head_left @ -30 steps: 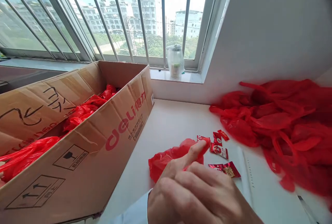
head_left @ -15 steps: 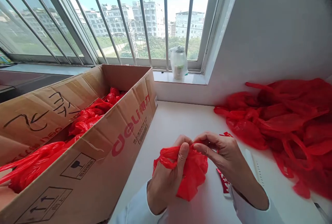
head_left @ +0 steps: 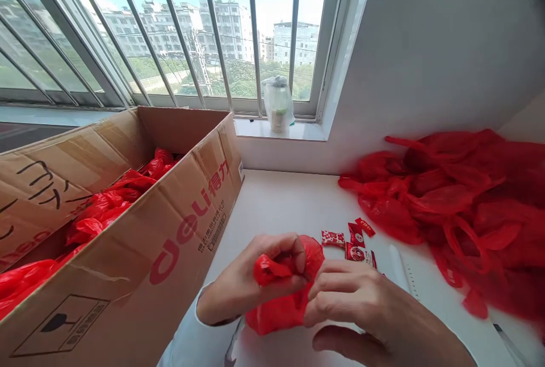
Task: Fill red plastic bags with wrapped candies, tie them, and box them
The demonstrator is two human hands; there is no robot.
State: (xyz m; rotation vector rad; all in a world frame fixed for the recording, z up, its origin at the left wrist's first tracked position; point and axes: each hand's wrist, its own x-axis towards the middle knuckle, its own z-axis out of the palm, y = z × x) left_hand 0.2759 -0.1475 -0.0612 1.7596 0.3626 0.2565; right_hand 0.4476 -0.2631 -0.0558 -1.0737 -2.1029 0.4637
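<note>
1. In hand: a red plastic bag (head_left: 276, 316), at the lower middle of the frame, is bunched in the left hand (head_left: 242, 276), whose thumb and fingers are clamped on its gathered part. The neck looks gathered; whether it is knotted cannot be told.
2. The right hand (head_left: 361, 299) is just beside the bag, thumb and fingers apart; whether its fingertips touch the plastic is unclear.
3. Done, as far as it shows: in the cardboard box (head_left: 179, 225), on the left of the frame, red bags (head_left: 102, 208) lie bunched along the inside. What they contain is hidden.
4. Left over: the bag in hand is outside the box. Small red packets (head_left: 360, 253), at least four, lie loose on the table (head_left: 276, 197), right of centre.
5. A large heap of red bags (head_left: 460, 202) fills the right of the frame, looking limp and unfilled, so the work seems only partway along.
</note>
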